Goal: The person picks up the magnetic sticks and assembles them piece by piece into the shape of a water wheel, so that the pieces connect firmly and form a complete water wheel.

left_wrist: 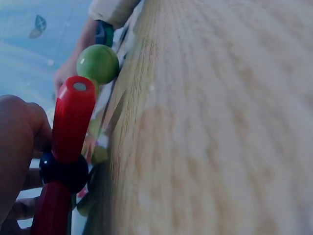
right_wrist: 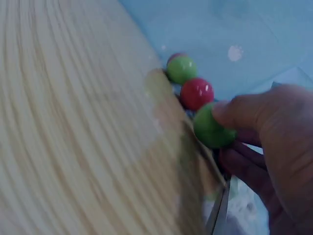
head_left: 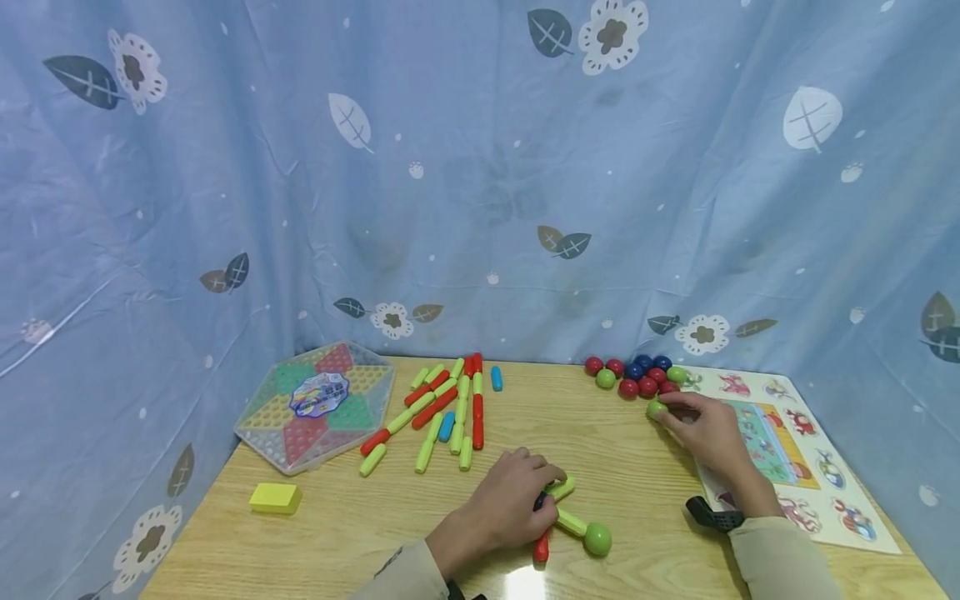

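My left hand (head_left: 510,496) grips a small ball-and-rod build at the front middle of the table. Its dark blue ball (left_wrist: 71,172) has red rods (left_wrist: 74,122) plugged into it, and a yellow-green rod (head_left: 572,522) runs out to a green ball (head_left: 597,539). Part of the build is hidden by the fingers. Over on the right, beside a cluster of balls, my right hand (head_left: 708,442) pinches another green ball (right_wrist: 209,128) between thumb and fingers. A red ball (right_wrist: 196,93) sits just past it in the right wrist view.
Red, dark blue and green balls, among them a blue one (head_left: 662,363), lie at the back right by a picture board (head_left: 847,521). Yellow-green, red and blue rods (head_left: 435,408) are spread left of centre. A hexagonal game box (head_left: 375,392) and a yellow block (head_left: 275,498) lie farther left.
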Tool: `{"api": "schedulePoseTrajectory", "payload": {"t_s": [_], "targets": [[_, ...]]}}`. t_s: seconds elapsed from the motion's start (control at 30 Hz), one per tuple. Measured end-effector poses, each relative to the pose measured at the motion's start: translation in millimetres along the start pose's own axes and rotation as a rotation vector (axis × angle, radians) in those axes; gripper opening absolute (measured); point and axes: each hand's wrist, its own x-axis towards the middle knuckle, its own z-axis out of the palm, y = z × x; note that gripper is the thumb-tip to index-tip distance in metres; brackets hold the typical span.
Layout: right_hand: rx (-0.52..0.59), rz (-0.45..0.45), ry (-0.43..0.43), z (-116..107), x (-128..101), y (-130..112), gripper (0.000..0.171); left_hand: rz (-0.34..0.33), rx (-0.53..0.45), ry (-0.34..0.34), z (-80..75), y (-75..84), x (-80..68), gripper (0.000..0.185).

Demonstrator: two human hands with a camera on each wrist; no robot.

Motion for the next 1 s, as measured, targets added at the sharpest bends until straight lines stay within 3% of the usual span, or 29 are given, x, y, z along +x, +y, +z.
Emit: {"api": "schedulePoseTrajectory", "payload": {"t_s": [0.1,0.2,0.37,0.63,1.0], "targets": [[0.144,0.03,-0.075,1.6,-4.4,-10.4,0.027,0.032,0.008,-0.02,-0.6,0.0,-0.6,0.03],[0.359,0.043,-0.185,8.1,-11.0,-21.0,0.029,0.059,0.037,-0.048,-1.4,0.3,-1.2,0.031],[0.572,-0.009,-0.382,26.1,-22.5,-37.9,0.029,0.06,0.077,-0.086,-1.3,1.0,-0.9,0.031],[0.624,-0.042,-0.613,39.9,-30.8,-53.4,0.031,0.051,0.094,-0.064,1.2,1.2,-0.5,0.029],[0.623,-0.103,-0.637,40.0,-30.1,-55.6,0.03,0.062,0.104,0.021,1.6,2.7,-0.5,0.026]]}}
